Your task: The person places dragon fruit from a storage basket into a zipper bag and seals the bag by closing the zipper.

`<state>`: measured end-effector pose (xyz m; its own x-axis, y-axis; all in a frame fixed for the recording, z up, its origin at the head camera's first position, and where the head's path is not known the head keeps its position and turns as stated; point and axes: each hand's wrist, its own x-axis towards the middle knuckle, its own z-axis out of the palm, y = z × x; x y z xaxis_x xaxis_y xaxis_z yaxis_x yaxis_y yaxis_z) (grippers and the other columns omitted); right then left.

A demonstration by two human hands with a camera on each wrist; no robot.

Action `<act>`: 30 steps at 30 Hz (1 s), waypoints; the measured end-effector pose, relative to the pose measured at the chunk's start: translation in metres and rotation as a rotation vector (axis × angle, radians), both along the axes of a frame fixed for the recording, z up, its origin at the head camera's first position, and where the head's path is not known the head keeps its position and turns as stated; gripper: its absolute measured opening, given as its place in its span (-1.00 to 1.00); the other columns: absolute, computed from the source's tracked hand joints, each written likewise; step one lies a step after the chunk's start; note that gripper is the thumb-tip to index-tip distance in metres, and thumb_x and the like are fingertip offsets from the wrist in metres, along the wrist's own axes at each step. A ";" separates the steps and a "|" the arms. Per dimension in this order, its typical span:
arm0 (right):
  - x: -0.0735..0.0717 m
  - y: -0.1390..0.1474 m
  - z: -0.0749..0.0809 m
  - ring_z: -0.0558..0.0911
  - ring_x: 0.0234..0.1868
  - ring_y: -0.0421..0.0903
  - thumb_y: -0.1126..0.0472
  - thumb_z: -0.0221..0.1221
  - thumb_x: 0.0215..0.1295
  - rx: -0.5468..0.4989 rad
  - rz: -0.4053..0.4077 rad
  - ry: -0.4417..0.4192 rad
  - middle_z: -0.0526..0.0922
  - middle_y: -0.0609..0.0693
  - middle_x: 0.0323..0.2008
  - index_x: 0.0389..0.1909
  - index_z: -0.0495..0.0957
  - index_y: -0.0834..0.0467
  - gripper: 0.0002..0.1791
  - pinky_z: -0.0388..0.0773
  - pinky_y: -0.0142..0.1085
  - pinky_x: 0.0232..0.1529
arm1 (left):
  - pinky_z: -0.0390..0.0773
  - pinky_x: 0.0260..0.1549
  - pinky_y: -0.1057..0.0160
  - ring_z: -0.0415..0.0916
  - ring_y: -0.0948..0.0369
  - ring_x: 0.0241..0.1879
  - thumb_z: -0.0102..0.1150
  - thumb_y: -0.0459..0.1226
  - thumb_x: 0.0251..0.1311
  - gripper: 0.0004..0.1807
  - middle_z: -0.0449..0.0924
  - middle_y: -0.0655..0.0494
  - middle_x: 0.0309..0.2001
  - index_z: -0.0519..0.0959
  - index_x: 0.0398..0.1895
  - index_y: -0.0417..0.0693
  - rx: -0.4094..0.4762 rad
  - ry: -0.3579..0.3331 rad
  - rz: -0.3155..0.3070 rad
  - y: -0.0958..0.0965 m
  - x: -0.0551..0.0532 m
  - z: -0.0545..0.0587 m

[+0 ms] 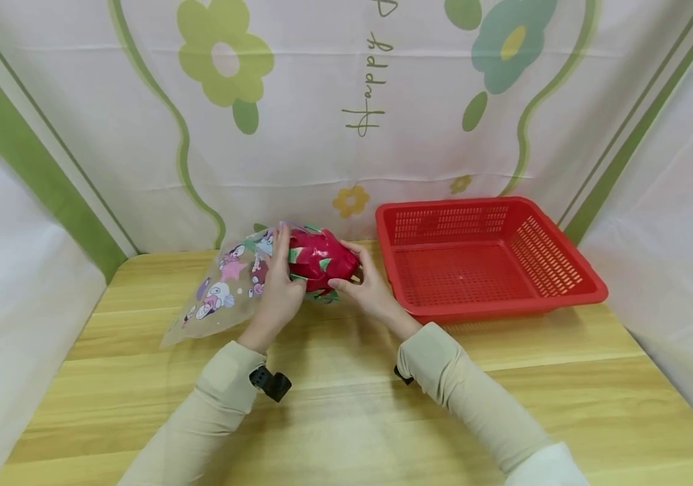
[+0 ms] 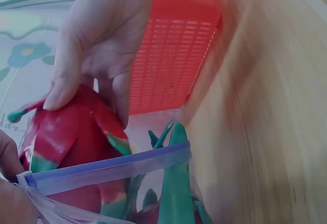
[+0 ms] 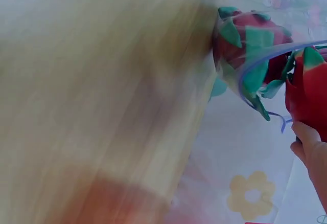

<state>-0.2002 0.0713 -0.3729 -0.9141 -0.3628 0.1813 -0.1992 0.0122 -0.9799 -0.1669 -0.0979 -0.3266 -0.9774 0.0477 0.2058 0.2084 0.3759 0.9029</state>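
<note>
My right hand (image 1: 372, 287) grips a red dragon fruit (image 1: 324, 258) with green-tipped scales, thumb on the near side. Its other end sits inside the mouth of a clear zip bag (image 1: 212, 297) printed with sea creatures. At that mouth my left hand (image 1: 279, 290) holds the bag, fingers pointing up along its edge. In the left wrist view, the purple zip strip (image 2: 127, 165) crosses over the fruit. A second dragon fruit (image 3: 242, 45) lies in the bag behind the plastic, as the right wrist view shows. Part of the left hand's grip is hidden.
A red perforated plastic basket (image 1: 504, 307) stands on the wooden table (image 1: 334, 418), right of my right hand. Behind the table hangs a white flower-print cloth (image 1: 303, 155), with white cloth sides at left and right.
</note>
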 end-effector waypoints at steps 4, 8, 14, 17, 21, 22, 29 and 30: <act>0.002 0.002 -0.001 0.34 0.33 0.25 0.44 0.15 0.21 -0.011 0.012 0.042 0.10 0.19 0.43 0.40 0.02 0.20 -0.22 0.44 0.05 0.23 | -0.61 0.44 -0.09 -0.58 0.13 0.54 -0.17 -0.65 -0.01 0.02 -0.47 0.12 0.56 -0.30 0.53 -0.05 0.022 -0.004 0.015 -0.003 0.000 0.002; 0.002 0.003 -0.003 0.32 0.34 0.24 0.43 0.17 0.18 -0.005 0.009 0.116 0.06 0.17 0.46 0.37 0.07 0.22 -0.25 0.41 0.07 0.26 | -0.66 0.42 -0.09 -0.57 0.12 0.54 -0.16 -0.67 -0.05 0.02 -0.45 0.04 0.56 -0.29 0.53 -0.11 -0.025 0.017 -0.025 -0.004 0.001 0.003; 0.000 0.000 -0.002 0.20 0.42 0.20 0.43 0.23 0.11 0.084 -0.005 0.263 0.06 0.19 0.47 0.33 0.13 0.24 -0.25 0.35 0.09 0.31 | -0.65 0.41 -0.13 -0.53 0.04 0.54 -0.20 -0.72 -0.12 0.03 -0.34 -0.08 0.55 -0.22 0.52 -0.16 -0.097 0.065 -0.085 0.000 0.003 0.004; 0.000 -0.004 0.001 0.20 0.42 0.19 0.41 0.23 0.11 0.095 -0.010 0.272 0.07 0.19 0.46 0.34 0.13 0.23 -0.24 0.35 0.07 0.31 | -0.65 0.41 -0.13 -0.50 0.03 0.54 -0.21 -0.72 -0.13 0.02 -0.31 -0.08 0.55 -0.19 0.52 -0.16 -0.102 0.085 -0.083 0.000 0.004 0.004; -0.001 -0.012 0.004 0.23 0.41 0.17 0.43 0.23 0.11 0.072 -0.017 0.242 0.10 0.17 0.45 0.35 0.11 0.23 -0.22 0.34 0.05 0.32 | -0.65 0.41 -0.15 -0.48 0.04 0.54 -0.21 -0.72 -0.14 0.03 -0.30 -0.07 0.55 -0.19 0.52 -0.15 -0.126 0.093 -0.095 -0.001 0.005 0.005; -0.002 -0.014 0.004 0.24 0.40 0.17 0.43 0.23 0.11 0.072 -0.020 0.236 0.11 0.16 0.45 0.36 0.10 0.23 -0.21 0.35 0.04 0.32 | -0.65 0.41 -0.15 -0.48 0.04 0.54 -0.21 -0.73 -0.15 0.03 -0.30 -0.07 0.55 -0.19 0.52 -0.16 -0.127 0.092 -0.095 0.000 0.006 0.005; -0.003 -0.028 0.005 0.32 0.36 0.17 0.49 0.24 0.10 0.113 -0.026 0.229 0.19 0.22 0.40 0.39 0.04 0.25 -0.15 0.39 -0.01 0.30 | -0.58 0.43 -0.16 -0.42 -0.03 0.54 -0.20 -0.74 -0.16 0.00 -0.29 -0.14 0.54 -0.16 0.50 -0.26 -0.133 0.124 -0.121 0.005 0.009 0.006; -0.003 -0.030 0.005 0.33 0.36 0.17 0.50 0.24 0.10 0.119 -0.021 0.226 0.20 0.23 0.39 0.39 0.05 0.26 -0.16 0.39 -0.03 0.30 | -0.56 0.44 -0.15 -0.42 -0.02 0.54 -0.18 -0.74 -0.14 0.00 -0.30 -0.13 0.54 -0.16 0.50 -0.25 -0.130 0.126 -0.124 0.006 0.010 0.007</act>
